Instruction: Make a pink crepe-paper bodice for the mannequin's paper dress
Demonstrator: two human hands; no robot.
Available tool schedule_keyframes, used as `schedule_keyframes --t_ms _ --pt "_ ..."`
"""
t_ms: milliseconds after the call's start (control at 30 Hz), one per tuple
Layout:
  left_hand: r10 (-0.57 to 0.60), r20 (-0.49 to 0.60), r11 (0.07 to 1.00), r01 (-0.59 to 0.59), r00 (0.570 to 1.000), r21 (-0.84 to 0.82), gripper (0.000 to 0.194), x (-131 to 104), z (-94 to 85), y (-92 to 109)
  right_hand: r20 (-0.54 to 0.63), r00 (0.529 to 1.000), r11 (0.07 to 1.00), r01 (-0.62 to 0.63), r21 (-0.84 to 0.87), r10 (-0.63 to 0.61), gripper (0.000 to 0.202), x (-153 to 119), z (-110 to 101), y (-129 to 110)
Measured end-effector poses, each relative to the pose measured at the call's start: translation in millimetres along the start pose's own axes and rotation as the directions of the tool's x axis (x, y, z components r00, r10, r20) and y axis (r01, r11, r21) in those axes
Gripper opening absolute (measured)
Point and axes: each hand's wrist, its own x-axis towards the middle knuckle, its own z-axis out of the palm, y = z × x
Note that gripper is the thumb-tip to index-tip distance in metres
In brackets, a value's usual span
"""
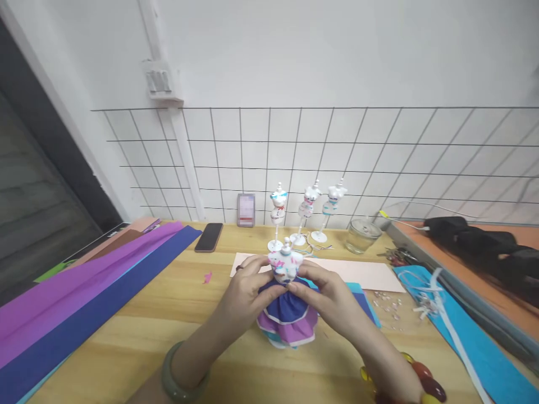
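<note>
A plain white wall [337, 50] rises behind the pale wooden counter [147, 308], its lower part crossed by a thin dark grid [269, 108]. Toward the left, a white box [160, 82] is mounted beneath a narrow vertical strip of trunking [149, 29]. A dark panel [29, 163] fills the left edge; the light is bright and even

Pale green bangle [169, 375], dark ring [240, 267], beaded bracelet [421, 370]

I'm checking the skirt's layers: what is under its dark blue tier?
Below the dark blue tier, a purple tier and teal layer show. Their upper parts and whatever supports the mannequin are covered.
</note>
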Motion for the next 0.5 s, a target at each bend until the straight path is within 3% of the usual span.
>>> schedule_keyframes --t_ms 300,500 --pt "0.026 0.016 0.998 -0.027 1.000 0.055 0.019 2.9 0.2 -1.0 -0.028 0.999 0.999 0.034 0.016 -0.033 0.013 0.0 -0.3 -7.2" --pt "0.031 -0.028 0.992 -0.028 0.999 0.127 0.021 0.9 1.2 1.8 0.014 0.996 0.992 0.087 0.091 -0.088 0.023 0.6 -1.4 -9.1"
